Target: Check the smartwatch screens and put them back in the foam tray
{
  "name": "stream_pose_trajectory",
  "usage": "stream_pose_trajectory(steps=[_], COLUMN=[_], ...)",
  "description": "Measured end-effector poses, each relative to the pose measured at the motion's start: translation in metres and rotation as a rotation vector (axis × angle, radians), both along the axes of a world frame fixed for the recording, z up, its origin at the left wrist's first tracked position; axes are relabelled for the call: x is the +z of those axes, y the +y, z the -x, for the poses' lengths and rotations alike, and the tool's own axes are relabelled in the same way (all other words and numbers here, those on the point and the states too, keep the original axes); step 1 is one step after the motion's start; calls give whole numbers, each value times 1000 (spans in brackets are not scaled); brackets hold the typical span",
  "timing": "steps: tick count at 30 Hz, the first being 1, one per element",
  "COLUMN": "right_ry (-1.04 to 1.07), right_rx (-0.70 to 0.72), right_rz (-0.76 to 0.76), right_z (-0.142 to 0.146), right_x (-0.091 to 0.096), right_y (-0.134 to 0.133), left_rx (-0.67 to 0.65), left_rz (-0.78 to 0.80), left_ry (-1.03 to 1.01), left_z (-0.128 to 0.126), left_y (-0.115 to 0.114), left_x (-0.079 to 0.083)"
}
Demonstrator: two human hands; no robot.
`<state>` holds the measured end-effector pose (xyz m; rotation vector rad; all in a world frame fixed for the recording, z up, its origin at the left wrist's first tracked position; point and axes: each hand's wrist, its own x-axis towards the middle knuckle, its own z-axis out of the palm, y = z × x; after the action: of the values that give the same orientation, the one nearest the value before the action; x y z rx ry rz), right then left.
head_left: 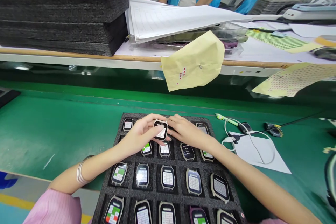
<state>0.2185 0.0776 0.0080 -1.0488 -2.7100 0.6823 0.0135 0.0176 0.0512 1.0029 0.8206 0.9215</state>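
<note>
One view only, worn on the person's head, looking forward and down over the dark foam tray (181,182) on the green table (57,126). The tray sits close under the lens, its near rows cut off by the bottom edge. Beyond the tray the view reaches a raised shelf (78,57) across the top, with other people's torsos just behind that shelf.

Green bench (60,126) is carrying the black foam tray (181,189); just right of the tray, white paper (252,152) and a coiled white cable (262,140) are lying there.
</note>
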Motion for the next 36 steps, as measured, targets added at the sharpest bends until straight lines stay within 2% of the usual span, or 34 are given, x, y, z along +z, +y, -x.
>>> stream_pose_trajectory(steps=[3, 6, 11, 13, 17, 20, 24, 26, 32, 36], right_ry=[16, 65, 210, 376, 796, 888, 1005, 1049, 1097, 1133], right_rx=[-138, -225, -208, -182, -261, -320, -288, -257, -228, -173], right_rz=[-9, 26, 81, 185, 641, 814, 1029, 1097, 1098, 1188], right_z=[21, 27, 18, 14, 8, 3, -2, -3, -3, -3], right_x=[-12, -18, -7, 2, 16, 20, 19, 18, 20, 21], right_y=[0, -1, -7, -12, -21, -24, -26, -28, -32, -31], left_rx=[6, 30, 94, 116, 141, 162, 195, 210, 216, 200], left_rz=[-15, -38, -51, -65, -79, -52, -8, -3, 6, -1], left_ry=[0, -15, 0, -2, -10, 4, 4, -1, 18, 23], left_z=[1, 4, 12, 16, 20, 18, 14, 14, 13, 12], left_y=[-1, 0, 4, 5, 7, 9, 11, 12, 11, 10], left_x=[0, 3, 11, 12, 12, 10, 7, 6, 7, 5])
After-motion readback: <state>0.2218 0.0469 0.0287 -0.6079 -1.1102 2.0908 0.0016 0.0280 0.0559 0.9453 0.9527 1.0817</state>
